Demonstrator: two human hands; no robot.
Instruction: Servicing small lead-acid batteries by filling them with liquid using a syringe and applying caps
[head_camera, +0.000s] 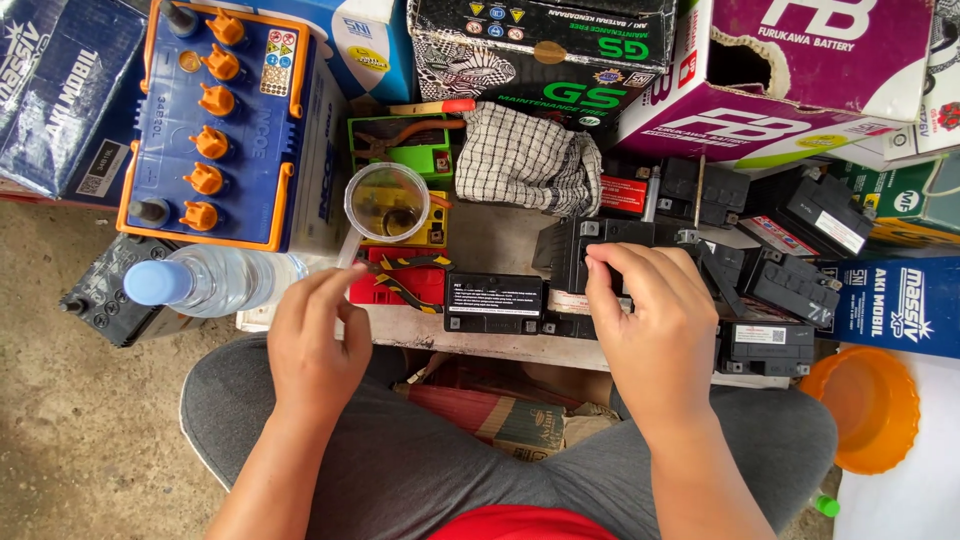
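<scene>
My right hand (650, 325) rests on top of a small black battery (575, 245) on the low white board (470, 345), fingers curled over its near edge. My left hand (315, 335) hovers at the board's left edge, fingers pinched together near a thin white straw-like stick (349, 248); whether it holds the stick is unclear. A clear plastic water bottle (215, 280) with a blue cap lies just left of that hand. Another small black battery (493, 302) with a white label sits between my hands.
A large blue battery (220, 120) with orange caps stands at the back left. A clear cup (387, 202), a checked cloth (525, 160), pliers (400, 135), several black batteries (790, 285) and cardboard boxes (790, 75) crowd the back. An orange bowl (868, 405) sits at right.
</scene>
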